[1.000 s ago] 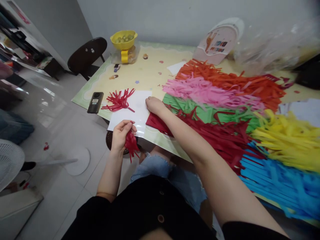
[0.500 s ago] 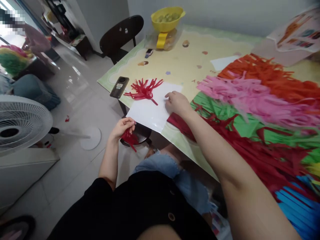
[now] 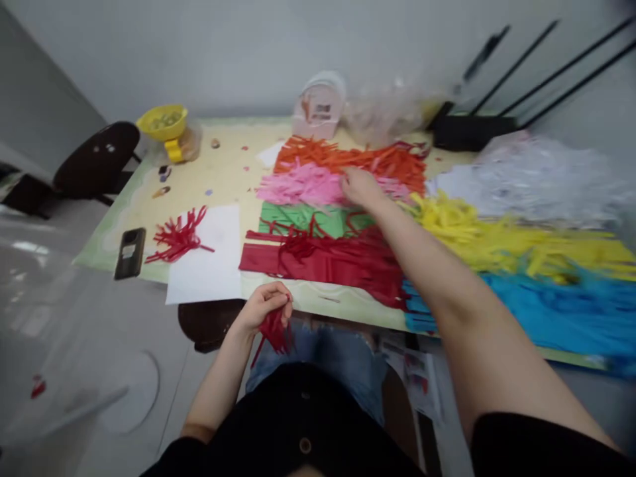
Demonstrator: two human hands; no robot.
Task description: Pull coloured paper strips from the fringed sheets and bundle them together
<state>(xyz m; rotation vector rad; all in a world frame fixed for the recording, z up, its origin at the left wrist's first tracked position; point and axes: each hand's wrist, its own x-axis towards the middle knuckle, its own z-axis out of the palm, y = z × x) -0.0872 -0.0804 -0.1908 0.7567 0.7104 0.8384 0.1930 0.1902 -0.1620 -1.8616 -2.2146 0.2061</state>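
My left hand [image 3: 271, 306] is closed in front of the table edge, gripping a bundle of red fringed strips [image 3: 276, 331] that dangles from it. My right hand [image 3: 362, 187] reaches over the pink fringed strips [image 3: 303, 185], close to the orange fringed strips [image 3: 348, 156]; its fingers are blurred, and contact is unclear. Nearer me lie green fringed strips [image 3: 298, 215] and a dark red fringed sheet [image 3: 322, 258]. At left, a red tassel-like bunch [image 3: 176, 238] rests on a white sheet [image 3: 216, 265].
Yellow fringe [image 3: 462, 232] and blue fringe [image 3: 536, 311] cover the table's right side. A phone [image 3: 130, 254] lies at its left edge, with a yellow bowl [image 3: 163, 122] behind. A white plastic pile [image 3: 541, 179] and a black rack [image 3: 474, 132] stand at the back right.
The view has swung to the right. My right hand has moved from beside the white sheet to the pink and orange strips. My left hand still holds the red bundle, now before the table.
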